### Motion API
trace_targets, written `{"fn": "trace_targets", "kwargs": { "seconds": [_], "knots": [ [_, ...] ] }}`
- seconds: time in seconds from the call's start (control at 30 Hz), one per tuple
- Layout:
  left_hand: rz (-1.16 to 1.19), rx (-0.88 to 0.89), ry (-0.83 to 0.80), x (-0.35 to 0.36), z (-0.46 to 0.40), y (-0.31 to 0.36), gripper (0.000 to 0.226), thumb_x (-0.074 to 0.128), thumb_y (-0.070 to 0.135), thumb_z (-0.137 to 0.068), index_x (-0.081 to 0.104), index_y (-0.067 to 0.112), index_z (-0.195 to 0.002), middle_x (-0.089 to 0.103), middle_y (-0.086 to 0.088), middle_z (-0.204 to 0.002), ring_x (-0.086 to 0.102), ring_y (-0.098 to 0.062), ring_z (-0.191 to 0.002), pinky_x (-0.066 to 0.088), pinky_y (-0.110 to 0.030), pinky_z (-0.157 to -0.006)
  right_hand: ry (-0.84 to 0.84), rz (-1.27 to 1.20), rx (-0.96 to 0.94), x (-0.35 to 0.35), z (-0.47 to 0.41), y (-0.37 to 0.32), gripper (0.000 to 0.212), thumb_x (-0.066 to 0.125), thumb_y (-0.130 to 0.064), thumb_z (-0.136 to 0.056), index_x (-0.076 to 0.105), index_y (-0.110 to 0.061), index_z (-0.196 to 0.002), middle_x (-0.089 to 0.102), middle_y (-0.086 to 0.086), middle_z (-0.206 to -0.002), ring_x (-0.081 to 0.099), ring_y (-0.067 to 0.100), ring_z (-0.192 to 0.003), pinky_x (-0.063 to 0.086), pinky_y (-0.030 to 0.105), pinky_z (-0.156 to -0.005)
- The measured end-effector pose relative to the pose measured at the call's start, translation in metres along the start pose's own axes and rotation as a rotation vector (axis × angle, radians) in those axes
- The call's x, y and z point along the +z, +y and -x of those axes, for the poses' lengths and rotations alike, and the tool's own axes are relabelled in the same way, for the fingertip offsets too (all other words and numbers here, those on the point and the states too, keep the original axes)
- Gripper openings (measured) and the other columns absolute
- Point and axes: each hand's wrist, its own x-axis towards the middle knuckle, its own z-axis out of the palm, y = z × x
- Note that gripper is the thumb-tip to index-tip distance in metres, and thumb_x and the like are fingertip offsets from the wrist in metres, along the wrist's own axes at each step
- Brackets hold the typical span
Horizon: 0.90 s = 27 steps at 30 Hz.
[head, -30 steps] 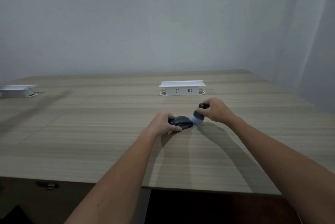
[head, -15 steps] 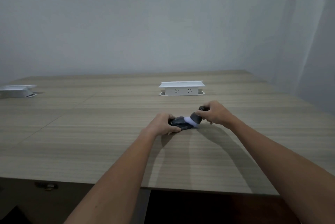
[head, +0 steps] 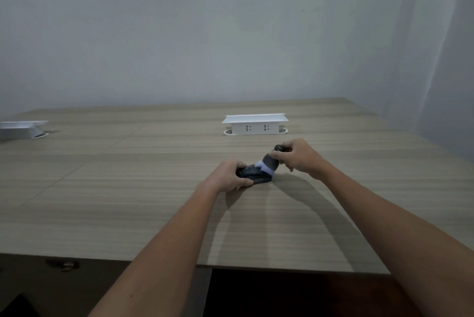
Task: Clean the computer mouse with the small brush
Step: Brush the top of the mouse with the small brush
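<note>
A big wooden worktop (head: 128, 188) with pale stripes filled most of the view, and a plain grey wall (head: 205, 34) stood behind it. A white socket box (head: 255, 125) sat on the worktop past the hands, well apart from them. Another white box (head: 21, 129) sat far off at the left edge.

Two bare arms reached out over the worktop. The left hand (head: 225, 178) lay on the near left side of the computer mouse (head: 254, 175). Its grip was closed on the mouse, with the thumb along the near side and the fingers curled over the far side. The dark mouse rested on the worktop, near the middle, in front of the socket box.

The right hand (head: 298, 156) was just beside the mouse on the right. Its grip was closed around the dark handle of the small brush (head: 269, 162). The brush was tilted, with its handle up and to the right. Its pale, blurry bristles touched the top right end of the mouse.
</note>
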Motion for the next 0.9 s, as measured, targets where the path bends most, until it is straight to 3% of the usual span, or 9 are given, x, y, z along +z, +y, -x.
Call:
{"fn": "trace_targets", "kwargs": {
  "seconds": [0.13,0.2,0.3,0.47,0.6,0.77,0.9],
  "knots": [
    [-0.001,0.011,-0.001,0.000,0.001,-0.001,0.036,0.078,0.027,-0.080,0.071,0.018,-0.114,0.075,0.000,-0.101,0.067,-0.017,-0.094,0.047,-0.025,-0.076,0.001,0.207,0.045,-0.001,-0.004,0.002,0.029,0.067,-0.015,-0.085,0.060,0.000,-0.061,0.053,0.005,-0.055,0.045,0.017,-0.051,0.036,0.026,-0.049],
    [0.005,0.016,-0.012,0.000,0.001,-0.001,0.035,0.077,0.027,-0.081,0.071,0.018,-0.114,0.074,0.001,-0.099,0.067,-0.016,-0.092,0.048,-0.026,-0.078,0.046,0.170,0.031,0.000,-0.007,0.001,0.029,0.068,-0.018,-0.085,0.061,0.001,-0.064,0.054,0.005,-0.057,0.046,0.016,-0.051,0.036,0.026,-0.050],
    [0.012,0.018,-0.015,0.000,0.002,-0.001,0.032,0.075,0.027,-0.082,0.070,0.019,-0.113,0.071,0.005,-0.089,0.063,-0.012,-0.081,0.043,-0.021,-0.067,0.040,0.032,0.008,0.003,-0.007,-0.005,0.027,0.069,-0.022,-0.087,0.068,0.003,-0.076,0.060,0.006,-0.062,0.051,0.013,-0.048,0.042,0.024,-0.046],
    [0.025,0.021,-0.028,-0.002,0.005,0.000,0.033,0.072,0.025,-0.085,0.069,0.019,-0.117,0.071,0.003,-0.093,0.061,-0.012,-0.082,0.041,-0.018,-0.066,0.030,0.282,0.037,0.005,-0.014,-0.007,0.028,0.066,-0.011,-0.079,0.053,-0.007,-0.054,0.050,0.008,-0.055,0.047,0.022,-0.054,0.034,0.027,-0.047],
    [0.052,-0.002,-0.055,-0.003,0.007,0.000,0.035,0.070,0.027,-0.085,0.068,0.022,-0.119,0.074,0.002,-0.104,0.063,-0.010,-0.085,0.044,-0.020,-0.072,0.011,0.089,-0.014,0.009,-0.012,-0.007,0.028,0.068,-0.019,-0.086,0.063,0.003,-0.069,0.057,0.005,-0.058,0.049,0.012,-0.046,0.040,0.022,-0.042],
    [0.122,-0.039,-0.025,-0.003,0.009,-0.001,0.038,0.076,0.029,-0.081,0.070,0.021,-0.118,0.076,0.002,-0.103,0.068,-0.014,-0.091,0.048,-0.023,-0.076,0.021,0.273,-0.039,0.007,-0.017,-0.010,0.035,0.066,-0.012,-0.080,0.044,-0.011,-0.052,0.043,0.001,-0.050,0.039,0.014,-0.048,0.033,0.028,-0.052],
    [0.188,-0.060,0.038,0.001,0.011,0.001,0.043,0.082,0.031,-0.075,0.072,0.020,-0.115,0.077,0.002,-0.103,0.071,-0.015,-0.096,0.050,-0.020,-0.075,-0.001,0.137,-0.076,0.008,-0.016,-0.021,0.031,0.068,-0.020,-0.086,0.055,-0.006,-0.062,0.050,-0.001,-0.055,0.044,0.009,-0.047,0.036,0.022,-0.046]
  ]
}}
